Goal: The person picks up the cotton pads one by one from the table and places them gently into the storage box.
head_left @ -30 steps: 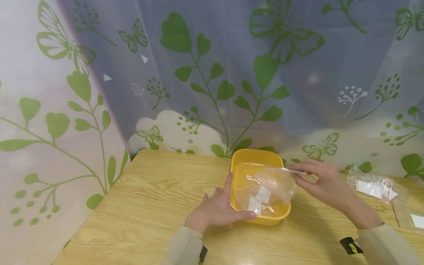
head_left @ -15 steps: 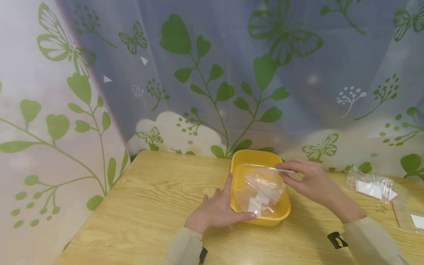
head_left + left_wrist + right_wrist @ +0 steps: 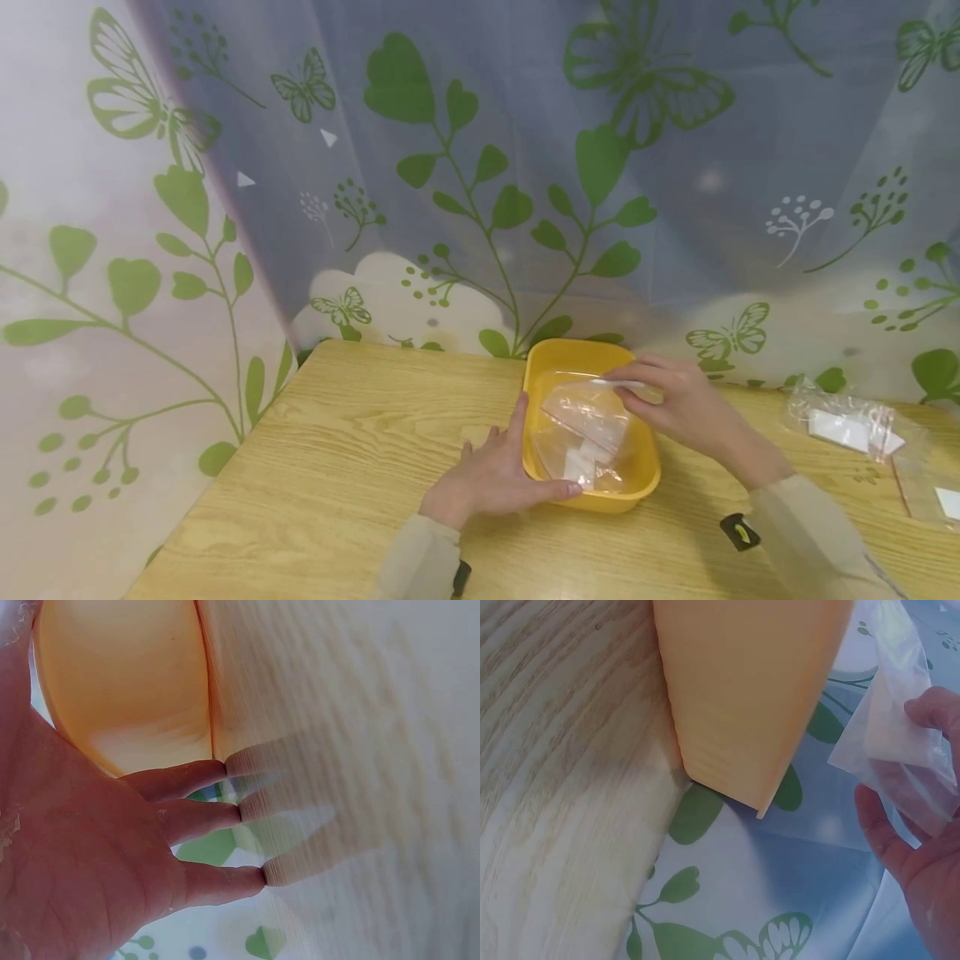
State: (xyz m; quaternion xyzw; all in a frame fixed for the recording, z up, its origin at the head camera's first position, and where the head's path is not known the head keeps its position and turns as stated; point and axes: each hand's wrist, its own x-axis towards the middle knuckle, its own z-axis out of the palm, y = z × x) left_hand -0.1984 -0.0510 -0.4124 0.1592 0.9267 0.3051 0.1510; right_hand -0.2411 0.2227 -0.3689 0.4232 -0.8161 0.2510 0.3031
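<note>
A yellow plastic bin (image 3: 558, 353) stands on the wooden table, with clear plastic bags (image 3: 552, 450) and small white pieces (image 3: 579, 467) inside. My left hand (image 3: 491, 475) rests at its near left corner, thumb along the near rim and index finger against the left wall. In the left wrist view, the other fingertips (image 3: 251, 876) touch the tabletop. Over the bin's right rim, my right hand (image 3: 682, 408) pinches a clear plastic bag (image 3: 896, 742) with a flat white piece in it, seen edge-on in the head view. The bag hangs above those in the bin.
To the right on the table lie more clear bags with white pieces, one crumpled bag (image 3: 843, 425) at the back and another bag (image 3: 918, 483) at the frame's edge. A curtain (image 3: 465, 283) with leaves and butterflies hangs directly behind the table (image 3: 337, 467).
My right hand has moved left with the pinched bag, from beside the bin's right rim to over the bin. The left hand and the bin have stayed in place.
</note>
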